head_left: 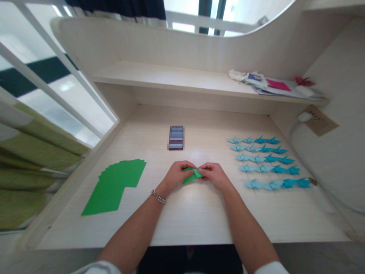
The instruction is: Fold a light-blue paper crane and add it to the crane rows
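Pale wooden desk [196, 217], rows of blue origami cranes [268, 161] at right (five rows), fanned green paper squares [114, 186] at left; left hand [178, 177] and right hand [215, 176] pinch a folded green paper piece [192, 176] mid-desk.

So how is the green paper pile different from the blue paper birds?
The green paper sheets lie flat and fanned out, but the blue origami cranes are folded into bird shapes. The sheets make one overlapping pile, while the cranes sit apart in five neat rows. The sheets are all green; the cranes go from pale to dark blue. Both are paper on the same pale desk.
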Demonstrator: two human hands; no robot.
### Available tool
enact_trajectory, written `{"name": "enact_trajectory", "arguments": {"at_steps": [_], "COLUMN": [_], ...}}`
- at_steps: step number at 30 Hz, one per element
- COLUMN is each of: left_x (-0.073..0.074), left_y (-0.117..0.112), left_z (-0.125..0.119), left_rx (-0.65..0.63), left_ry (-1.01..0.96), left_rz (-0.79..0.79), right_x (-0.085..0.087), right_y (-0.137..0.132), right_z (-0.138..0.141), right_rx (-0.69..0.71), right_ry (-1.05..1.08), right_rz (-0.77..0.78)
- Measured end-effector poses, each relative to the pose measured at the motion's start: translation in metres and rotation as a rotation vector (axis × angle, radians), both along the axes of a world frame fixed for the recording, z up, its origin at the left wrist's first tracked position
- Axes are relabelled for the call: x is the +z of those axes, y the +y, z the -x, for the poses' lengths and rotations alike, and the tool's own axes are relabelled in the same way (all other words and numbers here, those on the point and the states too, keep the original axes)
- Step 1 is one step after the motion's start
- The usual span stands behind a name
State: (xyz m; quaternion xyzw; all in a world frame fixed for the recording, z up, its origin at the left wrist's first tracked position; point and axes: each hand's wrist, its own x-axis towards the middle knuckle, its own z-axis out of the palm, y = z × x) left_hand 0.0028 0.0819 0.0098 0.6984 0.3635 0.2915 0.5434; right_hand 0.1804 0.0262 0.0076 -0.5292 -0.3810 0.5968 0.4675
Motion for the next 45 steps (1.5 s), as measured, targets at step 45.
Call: {"name": "enact_trajectory", "arguments": {"at_steps": [45], "left_x": [-0.0013], "left_y": [0.0025], "left_z": [0.0017], "left_rx": [0.125], "left_ry": [0.049], "left_rz": [-0.021], "right_x": [-0.0023], "right_y": [0.0008], "right_z": [0.0034], "right_rx": [-0.029], "right_ry": [-0.015], "right_rz": [0.037]}}
